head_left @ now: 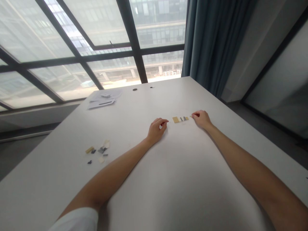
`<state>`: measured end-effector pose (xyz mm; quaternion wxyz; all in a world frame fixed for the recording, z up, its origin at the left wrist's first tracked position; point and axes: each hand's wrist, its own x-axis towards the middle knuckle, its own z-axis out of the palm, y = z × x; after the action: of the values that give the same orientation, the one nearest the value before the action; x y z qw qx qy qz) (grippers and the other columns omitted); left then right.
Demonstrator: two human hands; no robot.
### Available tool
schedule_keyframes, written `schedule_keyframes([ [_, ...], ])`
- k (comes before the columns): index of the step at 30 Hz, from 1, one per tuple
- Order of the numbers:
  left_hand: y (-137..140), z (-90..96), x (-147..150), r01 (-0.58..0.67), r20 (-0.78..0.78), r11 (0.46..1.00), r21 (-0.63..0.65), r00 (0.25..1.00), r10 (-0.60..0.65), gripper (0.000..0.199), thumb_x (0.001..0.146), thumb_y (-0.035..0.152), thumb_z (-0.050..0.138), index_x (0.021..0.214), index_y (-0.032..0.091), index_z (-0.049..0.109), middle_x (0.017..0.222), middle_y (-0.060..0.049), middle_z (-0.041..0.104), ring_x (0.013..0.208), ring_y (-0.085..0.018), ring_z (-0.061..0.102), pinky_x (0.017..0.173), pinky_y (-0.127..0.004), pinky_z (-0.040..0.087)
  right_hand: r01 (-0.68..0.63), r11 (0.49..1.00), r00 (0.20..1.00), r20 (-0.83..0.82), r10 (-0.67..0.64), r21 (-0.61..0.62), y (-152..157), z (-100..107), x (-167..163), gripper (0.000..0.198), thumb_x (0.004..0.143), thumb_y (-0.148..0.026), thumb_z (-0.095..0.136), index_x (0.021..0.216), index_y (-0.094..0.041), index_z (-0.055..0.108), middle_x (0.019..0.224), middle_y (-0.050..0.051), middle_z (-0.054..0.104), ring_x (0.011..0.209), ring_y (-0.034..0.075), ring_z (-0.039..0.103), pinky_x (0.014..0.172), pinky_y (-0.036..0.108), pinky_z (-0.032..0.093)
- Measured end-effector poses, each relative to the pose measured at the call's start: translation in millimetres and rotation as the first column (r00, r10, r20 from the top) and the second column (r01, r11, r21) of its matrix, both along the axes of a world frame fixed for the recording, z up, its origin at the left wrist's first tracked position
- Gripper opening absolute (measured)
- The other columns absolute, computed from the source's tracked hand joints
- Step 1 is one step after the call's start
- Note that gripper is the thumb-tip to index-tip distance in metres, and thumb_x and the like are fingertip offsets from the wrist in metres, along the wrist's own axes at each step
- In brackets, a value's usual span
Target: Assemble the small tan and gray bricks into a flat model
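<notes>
A small building-brick assembly (pixel 176 119) lies flat on the white table between my hands, tan and studded at its left, with white, grey and tan parts towards its right. Just off its right end, my right hand (pixel 201 118) pinches a tiny tan brick piece (pixel 191 116) between thumb and fingertips. On the other side, my left hand (pixel 157 130) rests near the assembly's left end without touching it. Its thumb and forefinger curl together in a loose pinch; whatever is between the tips is too small to make out.
Loose tan, grey, dark and cream brick pieces (pixel 101 149) lie scattered left of my left forearm. Papers (pixel 102 102) sit at the table's far left corner. Two dark round spots (pixel 135 89) mark the far edge, before windows and a blue curtain (pixel 211 41).
</notes>
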<state>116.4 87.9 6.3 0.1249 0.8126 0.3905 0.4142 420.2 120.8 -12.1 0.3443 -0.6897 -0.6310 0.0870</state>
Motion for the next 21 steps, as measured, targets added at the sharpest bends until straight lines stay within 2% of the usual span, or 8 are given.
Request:
schedule_keyframes([
  [4,2,-1.3,2,-0.022,-0.177,0.999,-0.048,0.984,0.013,0.023,0.093,0.022,0.052,0.106,0.022,0.071,0.093,-0.004,0.067,0.094,-0.02,0.059,0.092,-0.035,0.048,0.061,0.998,0.994,0.094,-0.062,0.016,-5,4,-1,0.021,0.084,-0.021,0.06,0.082,-0.015,0.079,0.083,0.009,0.075,0.076,0.019,0.064,0.069,0.027,0.043],
  [9,5,-5.5,3,-0.033,-0.322,0.997,-0.074,0.947,0.008,0.03,0.095,0.029,0.05,0.117,0.021,0.069,0.11,-0.007,0.066,0.107,-0.025,0.054,0.103,-0.04,0.045,0.039,0.999,0.985,0.167,-0.036,-0.015,-8,6,-6,0.02,0.085,-0.025,0.061,0.085,-0.017,0.08,0.089,0.009,0.075,0.078,0.019,0.064,0.069,0.027,0.043],
  [16,3,-3.7,4,-0.055,-0.5,0.996,-0.071,0.866,0.012,0.045,0.096,0.035,0.048,0.139,0.023,0.054,0.129,-0.011,0.056,0.121,-0.03,0.046,0.104,-0.048,0.04,-0.028,1.0,0.978,0.208,0.026,0.003,-10,6,-13,0.021,0.088,-0.025,0.059,0.087,-0.017,0.079,0.091,0.008,0.073,0.08,0.019,0.062,0.07,0.028,0.043],
  [21,4,-5.5,4,-0.077,-0.545,0.995,-0.065,0.838,0.03,0.048,0.097,0.038,0.044,0.143,0.025,0.048,0.134,-0.012,0.052,0.125,-0.031,0.043,0.103,-0.05,0.039,-0.043,0.999,0.98,0.195,0.042,-0.002,-12,8,-17,0.022,0.089,-0.025,0.059,0.088,-0.018,0.079,0.091,0.008,0.072,0.079,0.018,0.061,0.069,0.027,0.042],
])
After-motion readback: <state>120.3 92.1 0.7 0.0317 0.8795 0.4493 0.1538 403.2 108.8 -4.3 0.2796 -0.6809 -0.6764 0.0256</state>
